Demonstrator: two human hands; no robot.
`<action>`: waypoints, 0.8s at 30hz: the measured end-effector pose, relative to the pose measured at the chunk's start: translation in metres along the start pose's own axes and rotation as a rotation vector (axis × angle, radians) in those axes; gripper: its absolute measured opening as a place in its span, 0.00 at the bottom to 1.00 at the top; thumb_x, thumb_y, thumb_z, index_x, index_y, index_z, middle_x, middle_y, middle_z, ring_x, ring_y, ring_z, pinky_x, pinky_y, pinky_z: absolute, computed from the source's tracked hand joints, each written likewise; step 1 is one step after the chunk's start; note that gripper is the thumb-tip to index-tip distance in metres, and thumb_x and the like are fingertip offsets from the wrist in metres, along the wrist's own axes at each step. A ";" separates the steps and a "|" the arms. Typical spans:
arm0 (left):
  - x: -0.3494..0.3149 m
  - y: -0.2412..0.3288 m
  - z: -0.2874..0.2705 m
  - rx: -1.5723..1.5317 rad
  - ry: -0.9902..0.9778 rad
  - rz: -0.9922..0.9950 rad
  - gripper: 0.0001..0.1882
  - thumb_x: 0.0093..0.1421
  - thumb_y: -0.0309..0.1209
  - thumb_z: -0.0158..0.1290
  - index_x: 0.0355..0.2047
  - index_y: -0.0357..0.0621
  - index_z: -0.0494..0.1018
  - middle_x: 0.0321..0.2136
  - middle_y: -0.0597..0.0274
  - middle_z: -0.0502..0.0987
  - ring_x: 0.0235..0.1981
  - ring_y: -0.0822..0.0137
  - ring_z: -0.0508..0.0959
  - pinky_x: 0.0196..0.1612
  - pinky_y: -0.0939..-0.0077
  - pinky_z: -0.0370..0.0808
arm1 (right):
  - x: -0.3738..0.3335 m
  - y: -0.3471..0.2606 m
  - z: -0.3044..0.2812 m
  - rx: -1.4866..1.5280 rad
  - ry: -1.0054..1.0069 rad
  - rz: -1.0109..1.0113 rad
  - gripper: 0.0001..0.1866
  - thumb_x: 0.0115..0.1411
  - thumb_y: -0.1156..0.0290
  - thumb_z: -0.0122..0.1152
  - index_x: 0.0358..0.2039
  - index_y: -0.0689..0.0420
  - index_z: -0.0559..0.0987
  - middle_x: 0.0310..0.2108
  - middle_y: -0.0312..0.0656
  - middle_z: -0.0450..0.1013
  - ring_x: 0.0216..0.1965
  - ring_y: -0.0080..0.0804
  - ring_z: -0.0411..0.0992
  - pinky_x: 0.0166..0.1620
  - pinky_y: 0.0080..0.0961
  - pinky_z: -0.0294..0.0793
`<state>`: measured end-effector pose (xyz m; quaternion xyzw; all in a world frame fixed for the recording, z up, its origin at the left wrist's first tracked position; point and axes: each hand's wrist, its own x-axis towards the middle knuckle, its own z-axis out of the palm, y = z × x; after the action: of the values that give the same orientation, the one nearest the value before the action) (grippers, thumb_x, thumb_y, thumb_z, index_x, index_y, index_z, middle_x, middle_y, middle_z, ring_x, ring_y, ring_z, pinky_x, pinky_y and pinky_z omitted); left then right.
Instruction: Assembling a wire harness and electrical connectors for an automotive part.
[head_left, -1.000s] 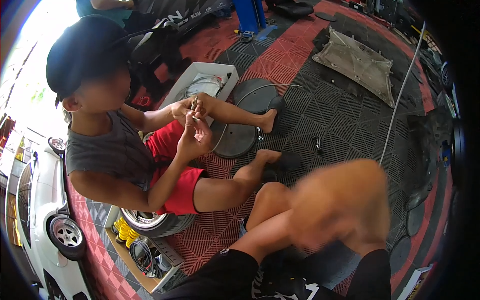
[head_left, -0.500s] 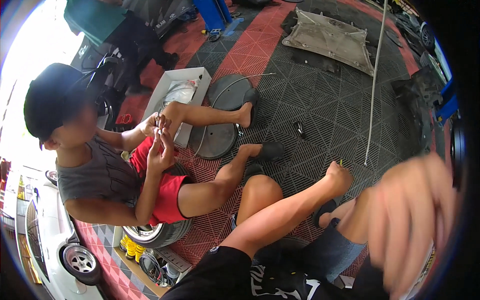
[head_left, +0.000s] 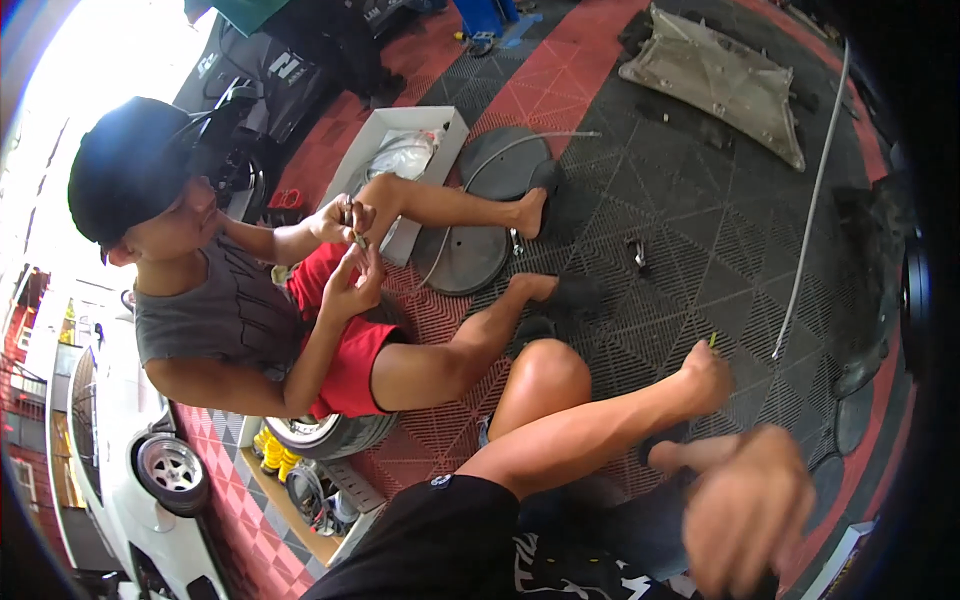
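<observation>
Head view: left hand [head_left: 710, 378] clenched, small yellow-green piece [head_left: 713, 341] poking from top of fist. Right hand [head_left: 750, 510] blurred, fingers curled; cannot tell whether grasping anything. White printing on black shirt [head_left: 430, 535] and black car body [head_left: 300, 90]. Black-and-red ribbed floor tiles [head_left: 640, 310] spread beyond left hand. Thin grey cable [head_left: 814, 210] at right, its end near left hand, apart. Flat grey metal panel [head_left: 715, 85] farther off.

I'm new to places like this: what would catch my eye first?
Probably the seated person in red shorts at left, holding up a small object. Next, the red and black floor across the middle. At lower right, the wearer's left hand holds something with a yellow-green tip; the right hand is blurred.
</observation>
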<state>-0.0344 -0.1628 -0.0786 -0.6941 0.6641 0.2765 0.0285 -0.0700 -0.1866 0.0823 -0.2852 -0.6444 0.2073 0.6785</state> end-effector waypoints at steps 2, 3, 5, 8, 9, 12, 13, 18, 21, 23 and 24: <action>-0.008 -0.009 -0.002 -0.027 -0.065 0.002 0.20 0.62 0.37 0.53 0.54 0.49 0.77 0.56 0.55 0.77 0.58 0.54 0.76 0.59 0.48 0.67 | 0.005 -0.008 0.022 0.328 -0.138 -0.152 0.16 0.69 0.70 0.45 0.35 0.71 0.74 0.31 0.60 0.69 0.37 0.62 0.71 0.49 0.60 0.66; -0.010 -0.009 0.004 -0.037 -0.002 -0.029 0.22 0.63 0.36 0.53 0.57 0.49 0.75 0.59 0.52 0.75 0.60 0.52 0.74 0.62 0.48 0.66 | 0.012 -0.009 0.025 0.335 -0.121 -0.174 0.16 0.69 0.70 0.45 0.35 0.71 0.74 0.31 0.60 0.69 0.37 0.62 0.71 0.49 0.60 0.66; -0.016 -0.013 0.003 -0.063 -0.034 -0.063 0.27 0.64 0.36 0.51 0.64 0.49 0.69 0.65 0.46 0.67 0.66 0.49 0.67 0.69 0.46 0.58 | 0.028 -0.004 0.020 0.269 0.068 -0.245 0.19 0.72 0.65 0.42 0.43 0.60 0.82 0.37 0.46 0.77 0.36 0.41 0.75 0.46 0.36 0.74; -0.021 -0.007 0.002 -0.082 -0.042 -0.034 0.29 0.64 0.36 0.51 0.66 0.49 0.67 0.65 0.45 0.66 0.66 0.48 0.67 0.70 0.44 0.57 | 0.013 0.002 0.020 0.365 0.040 -0.257 0.17 0.69 0.69 0.42 0.38 0.67 0.78 0.34 0.54 0.72 0.35 0.52 0.73 0.43 0.49 0.70; -0.021 -0.007 0.002 -0.091 -0.046 -0.037 0.29 0.64 0.36 0.51 0.66 0.48 0.66 0.66 0.45 0.66 0.67 0.48 0.66 0.70 0.44 0.57 | 0.008 0.003 0.020 0.486 -0.050 -0.245 0.15 0.66 0.74 0.42 0.33 0.73 0.73 0.29 0.60 0.67 0.33 0.61 0.68 0.44 0.63 0.65; -0.020 -0.004 0.002 -0.107 -0.068 -0.032 0.29 0.64 0.35 0.52 0.65 0.49 0.67 0.66 0.46 0.65 0.67 0.49 0.66 0.70 0.45 0.58 | 0.006 -0.001 0.021 0.509 0.032 -0.304 0.15 0.65 0.75 0.40 0.32 0.75 0.73 0.28 0.59 0.65 0.30 0.59 0.66 0.40 0.63 0.65; -0.020 -0.004 0.002 -0.115 -0.080 -0.031 0.29 0.63 0.35 0.53 0.65 0.49 0.68 0.66 0.46 0.65 0.67 0.49 0.66 0.69 0.46 0.58 | 0.004 -0.002 0.021 0.539 0.032 -0.322 0.15 0.65 0.75 0.41 0.34 0.76 0.73 0.29 0.61 0.66 0.31 0.61 0.67 0.40 0.64 0.66; -0.024 -0.007 -0.004 -0.107 -0.059 -0.042 0.28 0.62 0.35 0.55 0.63 0.49 0.70 0.64 0.48 0.67 0.66 0.49 0.67 0.69 0.46 0.59 | -0.004 -0.002 0.016 0.443 0.084 -0.410 0.17 0.67 0.75 0.40 0.39 0.79 0.73 0.36 0.69 0.68 0.37 0.69 0.69 0.43 0.67 0.67; -0.024 -0.011 -0.004 -0.122 -0.073 -0.048 0.28 0.61 0.35 0.56 0.63 0.49 0.70 0.63 0.49 0.69 0.65 0.50 0.68 0.69 0.47 0.60 | 0.000 0.000 0.001 0.389 0.013 -0.308 0.17 0.67 0.77 0.39 0.41 0.80 0.73 0.38 0.71 0.68 0.39 0.72 0.69 0.45 0.68 0.67; -0.023 -0.012 -0.002 -0.129 -0.094 -0.052 0.28 0.61 0.35 0.56 0.63 0.50 0.70 0.62 0.50 0.69 0.65 0.50 0.69 0.69 0.47 0.60 | 0.007 0.001 -0.002 0.386 -0.051 -0.222 0.16 0.67 0.78 0.39 0.41 0.80 0.73 0.38 0.71 0.68 0.39 0.72 0.69 0.45 0.68 0.68; -0.022 -0.013 0.000 -0.116 -0.078 -0.060 0.28 0.60 0.35 0.57 0.62 0.50 0.71 0.62 0.50 0.70 0.64 0.50 0.69 0.69 0.47 0.60 | 0.012 0.000 0.000 0.306 0.042 -0.204 0.18 0.69 0.71 0.41 0.42 0.70 0.78 0.40 0.61 0.73 0.39 0.59 0.74 0.43 0.50 0.72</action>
<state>-0.0220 -0.1416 -0.0741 -0.7028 0.6242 0.3404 0.0224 -0.0688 -0.1786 0.0909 -0.1161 -0.6164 0.2271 0.7449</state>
